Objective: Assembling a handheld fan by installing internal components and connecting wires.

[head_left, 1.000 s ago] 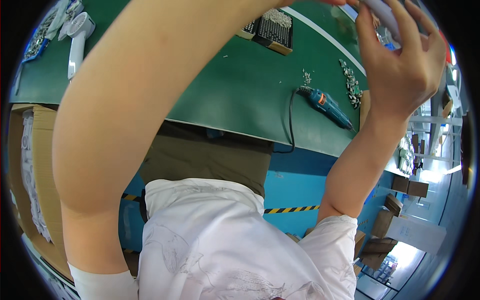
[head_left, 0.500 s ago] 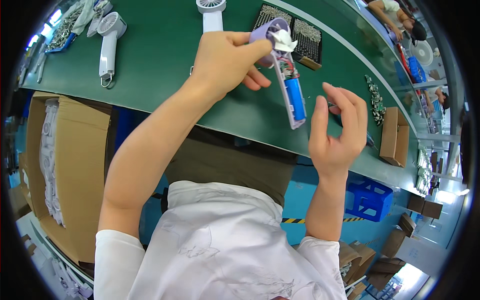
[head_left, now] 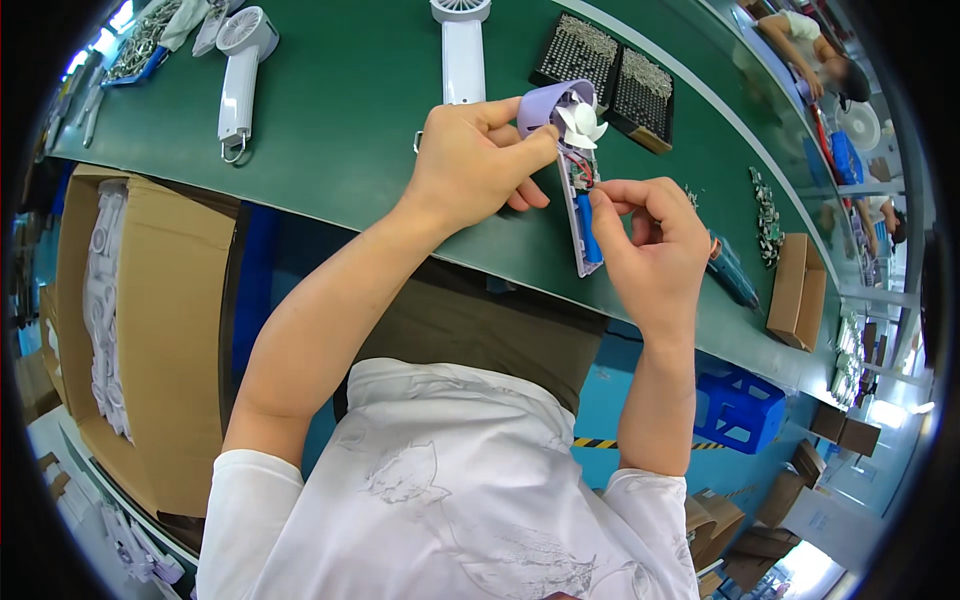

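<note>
My left hand [head_left: 470, 160] is closed around the round lilac head of an opened handheld fan [head_left: 541, 108], held above the green table. White fan blades [head_left: 580, 124] show in the head. Along the open handle lie red wires, a small circuit board and a blue battery [head_left: 589, 230]. My right hand [head_left: 655, 240] is pinched at the board, by the battery's upper end. What lies between its fingertips is too small to make out. A teal, pen-shaped tool [head_left: 733, 275] rests on the table beside the right hand.
Two white handheld fans [head_left: 238, 95] [head_left: 462, 60] lie on the green table [head_left: 330, 130]. Beyond my hands are two black trays of small metal parts [head_left: 641, 95]. Circuit boards [head_left: 767, 215] and a small cardboard box [head_left: 797, 290] sit at right. A large carton [head_left: 175, 340] stands at left.
My right hand has moved in from beside the fan, and its spread fingers have closed to a pinch at the board. The fan has come slightly nearer, its blades now facing up more plainly.
</note>
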